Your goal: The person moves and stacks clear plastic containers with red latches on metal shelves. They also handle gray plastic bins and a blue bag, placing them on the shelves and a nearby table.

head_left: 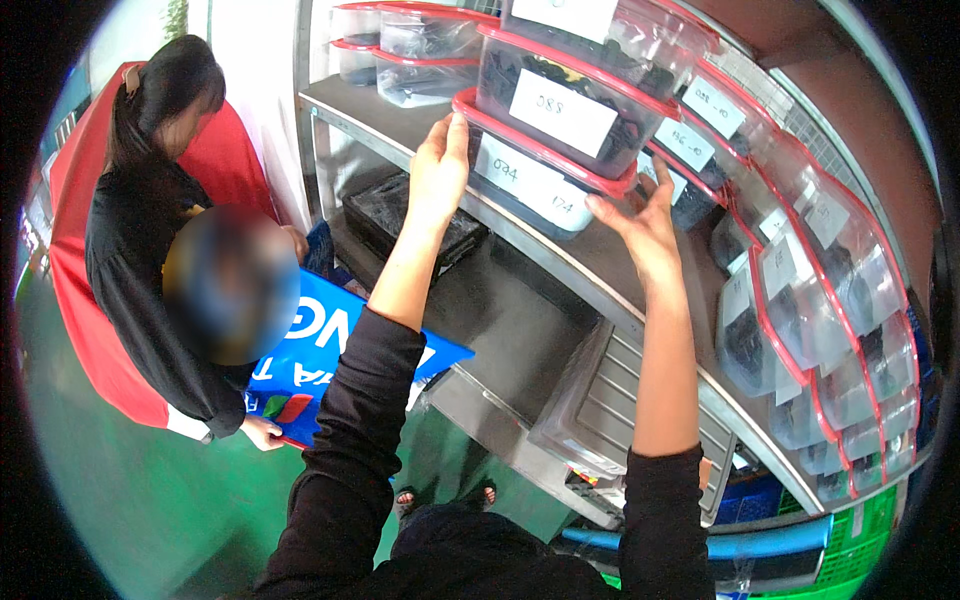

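Observation:
My arms reach forward to a stack of clear plastic boxes with red lids on a shelf. My left hand (442, 165) is closed on the left end of the bottom plastic box (525, 180), its fingertips at the red rim. On the same box's right end is my right hand (648, 225), thumb at the front corner and fingers spread along the side. Another plastic box (560, 108) with dark contents and a white label sits on top of it, and a further one (600, 30) above that is cut off by the picture's edge.
More red-lidded boxes (800, 270) are stacked along the right of the metal shelf (400, 133), others (428, 60) at its far left. A lower shelf holds a black tray (400, 225) and a grey lidded bin (620, 400). At left, a person in black (150, 250) holds a blue sheet (310, 340).

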`<state>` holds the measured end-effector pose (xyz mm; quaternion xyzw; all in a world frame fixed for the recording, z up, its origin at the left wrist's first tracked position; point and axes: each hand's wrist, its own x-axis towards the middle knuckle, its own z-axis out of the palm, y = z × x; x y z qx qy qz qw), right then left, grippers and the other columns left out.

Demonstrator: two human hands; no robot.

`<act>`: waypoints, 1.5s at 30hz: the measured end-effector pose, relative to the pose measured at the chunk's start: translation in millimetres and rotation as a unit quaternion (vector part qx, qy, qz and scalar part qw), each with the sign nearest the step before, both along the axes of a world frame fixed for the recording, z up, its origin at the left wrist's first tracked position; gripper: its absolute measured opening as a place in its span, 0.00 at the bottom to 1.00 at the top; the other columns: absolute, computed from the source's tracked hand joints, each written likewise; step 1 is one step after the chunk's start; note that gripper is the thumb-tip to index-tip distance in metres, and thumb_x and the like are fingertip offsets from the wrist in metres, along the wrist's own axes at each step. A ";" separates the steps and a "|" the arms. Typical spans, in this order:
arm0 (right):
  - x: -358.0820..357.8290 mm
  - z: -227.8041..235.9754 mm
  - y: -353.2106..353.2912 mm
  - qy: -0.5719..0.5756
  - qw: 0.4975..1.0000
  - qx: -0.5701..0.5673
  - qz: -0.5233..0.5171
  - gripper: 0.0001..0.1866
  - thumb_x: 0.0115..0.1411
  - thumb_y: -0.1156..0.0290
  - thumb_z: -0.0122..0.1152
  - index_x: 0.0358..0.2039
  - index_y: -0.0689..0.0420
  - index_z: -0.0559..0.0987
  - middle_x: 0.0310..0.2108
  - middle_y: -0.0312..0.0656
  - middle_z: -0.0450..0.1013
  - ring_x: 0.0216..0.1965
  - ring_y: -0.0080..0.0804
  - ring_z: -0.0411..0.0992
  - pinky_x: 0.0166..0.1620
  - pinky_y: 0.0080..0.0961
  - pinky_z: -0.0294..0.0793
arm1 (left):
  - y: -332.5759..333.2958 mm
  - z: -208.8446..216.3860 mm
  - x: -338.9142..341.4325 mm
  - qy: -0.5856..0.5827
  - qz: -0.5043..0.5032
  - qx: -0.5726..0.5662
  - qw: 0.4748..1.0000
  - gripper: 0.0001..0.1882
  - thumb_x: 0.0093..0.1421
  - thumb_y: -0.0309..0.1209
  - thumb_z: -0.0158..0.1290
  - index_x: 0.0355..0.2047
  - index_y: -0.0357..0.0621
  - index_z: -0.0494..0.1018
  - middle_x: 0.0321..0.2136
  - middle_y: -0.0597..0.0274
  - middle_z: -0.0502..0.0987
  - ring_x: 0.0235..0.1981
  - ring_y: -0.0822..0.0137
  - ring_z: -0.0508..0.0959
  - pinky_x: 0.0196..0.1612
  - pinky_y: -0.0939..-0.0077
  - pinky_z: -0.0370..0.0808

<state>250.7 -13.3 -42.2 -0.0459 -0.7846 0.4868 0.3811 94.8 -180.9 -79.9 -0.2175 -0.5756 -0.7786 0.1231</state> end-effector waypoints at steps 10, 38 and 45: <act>-10.0 -23.6 1.8 0.015 0.998 -0.031 0.051 0.69 0.36 0.67 0.77 0.63 0.60 0.29 0.62 0.57 0.47 0.63 0.48 0.47 0.62 0.39 0.51 | 1.8 9.7 -4.2 -0.034 -0.095 -0.026 0.995 0.42 0.59 0.60 0.40 0.56 0.30 0.60 0.55 0.41 0.63 0.60 0.55 0.59 0.60 0.68 0.53; 65.7 -54.2 -48.9 0.010 0.966 0.239 -0.098 0.54 0.45 0.73 0.66 0.63 0.63 0.37 0.58 0.68 0.48 0.57 0.62 0.56 0.58 0.43 0.58 | 53.0 16.3 -0.2 -0.129 -0.325 0.157 0.924 0.33 0.64 0.56 0.31 0.53 0.39 0.63 0.49 0.52 0.70 0.50 0.56 0.69 0.55 0.61 0.65; 80.3 -53.8 -60.1 0.004 0.963 0.242 -0.118 0.48 0.47 0.72 0.63 0.64 0.57 0.44 0.59 0.62 0.49 0.58 0.57 0.55 0.57 0.49 0.56 | 59.6 19.7 -10.4 -0.155 -0.405 0.217 0.874 0.35 0.63 0.58 0.32 0.54 0.38 0.62 0.54 0.50 0.65 0.54 0.56 0.67 0.57 0.60 0.63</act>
